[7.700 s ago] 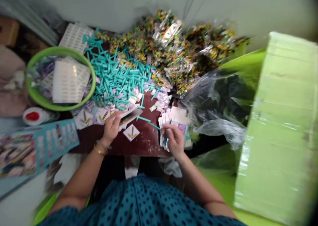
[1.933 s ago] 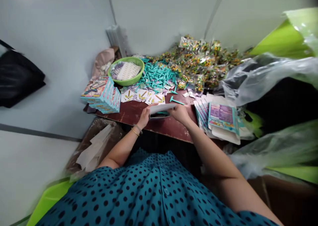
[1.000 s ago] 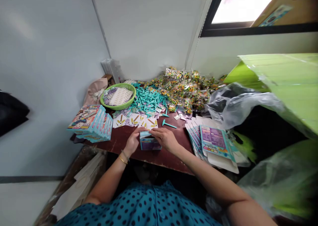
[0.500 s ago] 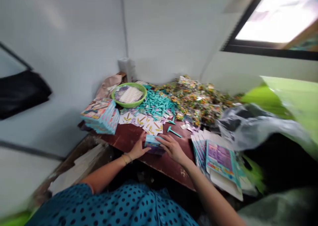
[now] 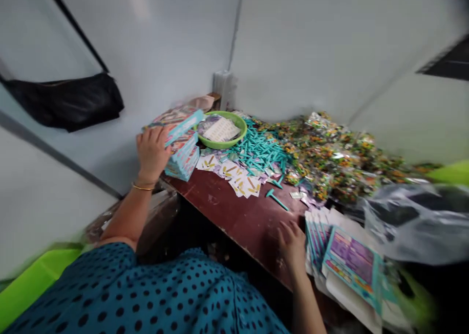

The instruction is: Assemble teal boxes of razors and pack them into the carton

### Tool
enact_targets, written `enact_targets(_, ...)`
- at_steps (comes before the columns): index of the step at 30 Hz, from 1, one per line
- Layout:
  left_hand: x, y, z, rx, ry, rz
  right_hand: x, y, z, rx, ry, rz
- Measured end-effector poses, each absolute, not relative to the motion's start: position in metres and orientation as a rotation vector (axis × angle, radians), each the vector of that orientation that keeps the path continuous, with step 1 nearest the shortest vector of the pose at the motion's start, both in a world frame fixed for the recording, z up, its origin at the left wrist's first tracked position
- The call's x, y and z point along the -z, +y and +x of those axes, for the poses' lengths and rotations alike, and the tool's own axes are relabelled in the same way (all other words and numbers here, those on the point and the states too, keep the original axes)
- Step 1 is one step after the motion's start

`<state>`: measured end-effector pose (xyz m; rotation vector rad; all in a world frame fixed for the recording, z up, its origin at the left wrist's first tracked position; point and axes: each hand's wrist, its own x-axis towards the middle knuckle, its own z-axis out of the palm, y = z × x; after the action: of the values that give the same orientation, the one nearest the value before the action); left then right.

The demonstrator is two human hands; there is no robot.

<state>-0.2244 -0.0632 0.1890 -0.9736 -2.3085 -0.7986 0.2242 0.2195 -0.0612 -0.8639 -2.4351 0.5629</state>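
Observation:
My left hand (image 5: 153, 150) grips the near left end of a colourful printed box (image 5: 186, 124). That box lies at a tilt on top of a stack of similar light-blue boxes (image 5: 183, 162) at the table's left corner. Low over the front edge of the table, my right hand (image 5: 292, 241) has its fingers apart and nothing in it. Just right of it are the flattened cartons (image 5: 351, 260), blue and purple. A small teal plastic hammer (image 5: 277, 200) lies beyond the right hand, and printed white cards (image 5: 244, 183) are spread further left.
A green bowl (image 5: 240, 133) with packets stands behind the cards. Beside it are a heap of teal plastic pieces (image 5: 262, 150) and a large pile of small clear bags (image 5: 330, 158). Clear plastic sheeting (image 5: 414, 221) lies at right. A black bag (image 5: 69, 101) hangs on the left wall.
My left hand has carried the box from the table's front edge left onto the stack. My right hand has let go of it and moved right. The view has turned left.

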Motion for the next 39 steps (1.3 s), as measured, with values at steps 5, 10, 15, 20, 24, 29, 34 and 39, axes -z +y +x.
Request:
enact_targets(5, -0.166, -0.059, -0.254, 0.432, -2.432, -1.102, 0.074, 0.196, 0.221, -0.423, -2.320, -0.969)
enact_targets(10, -0.131, -0.042, -0.251, 0.623, -2.136, -1.107, 0.028, 0.225, 0.261, -0.220, -2.124, -1.487)
enact_targets(15, -0.057, 0.027, -0.154, 1.105, -2.159, -1.642, 0.007, 0.259, 0.292, -0.258, -1.936, -2.347)
enact_targets(20, -0.010, 0.051, -0.031, 1.524, -2.499, -2.324, -0.030, 0.244, 0.274, -0.208, -2.156, -2.164)
enact_targets(24, -0.022, 0.047, 0.007, 2.716, -2.504, -2.226, -0.056, 0.166, 0.229, -0.109, -2.342, -1.536)
enact_targets(29, -0.042, 0.054, 0.003, 3.174, -2.565, -0.551, -0.049, 0.105, 0.161, -0.505, -2.488, -0.444)
enact_targets(34, -0.024, 0.041, -0.023, 3.148, -2.568, -0.723, -0.058, 0.138, 0.136, -1.006, -2.003, -0.985)
enact_targets(39, -0.021, 0.038, -0.053, 2.817, -2.567, -0.961, -0.049, 0.117, 0.127, -1.520, -1.836, -0.730)
